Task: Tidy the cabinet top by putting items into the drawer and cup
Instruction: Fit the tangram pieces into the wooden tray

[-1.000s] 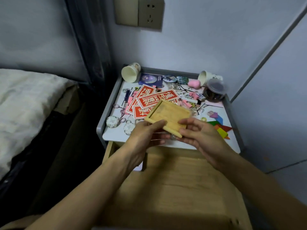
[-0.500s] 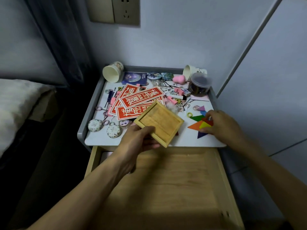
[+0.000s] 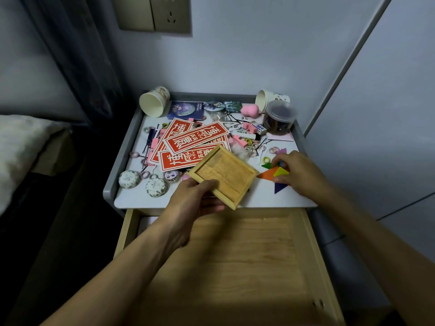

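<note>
My left hand [image 3: 195, 198] holds a shallow wooden tray [image 3: 223, 175] by its near corner, above the cabinet top's front edge. My right hand [image 3: 299, 171] rests on the coloured tangram pieces [image 3: 274, 174] at the right of the white cabinet top [image 3: 259, 196], its fingertips pinching one of them. Below, the wooden drawer [image 3: 235, 267] stands pulled open, with nothing visible in it. Two paper cups lie on their sides at the back: one at the left [image 3: 154, 104], one at the right [image 3: 270, 100].
Red printed cards [image 3: 188, 142], pink clips, hair ties, round badges [image 3: 128, 179] and a dark plastic jar [image 3: 279, 117] crowd the top. A grey raised rim [image 3: 117, 168] borders it. A bed lies to the left, a wall socket hangs above.
My right hand let go of the tray, moved right onto the tangram pieces and has stayed there. My left hand alone keeps the tray, lower and nearer the front edge.
</note>
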